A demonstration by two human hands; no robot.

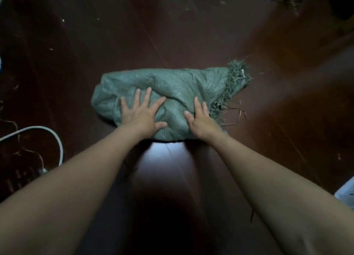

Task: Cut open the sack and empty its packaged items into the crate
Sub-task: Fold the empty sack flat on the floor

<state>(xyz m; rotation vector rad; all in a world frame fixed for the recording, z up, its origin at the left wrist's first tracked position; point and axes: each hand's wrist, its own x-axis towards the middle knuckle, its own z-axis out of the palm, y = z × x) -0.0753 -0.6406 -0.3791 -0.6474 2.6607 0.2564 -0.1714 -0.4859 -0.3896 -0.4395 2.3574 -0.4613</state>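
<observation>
A green woven sack (172, 86) lies crumpled on the dark wooden floor (134, 34), its frayed open end (235, 76) pointing right with loose threads spilling out. My left hand (142, 114) rests flat on the sack's near left part, fingers spread. My right hand (201, 119) presses flat on the near right part, beside the frayed edge. Neither hand grips anything. No cutting tool shows, and the sack's contents are hidden.
A white cable (55, 140) loops across the floor at the left and ends in a plug (43, 171). Loose fibres (237, 113) lie to the right of the sack. A pale blue-white object (346, 193) sits at the right edge. Debris (287, 1) litters the far right.
</observation>
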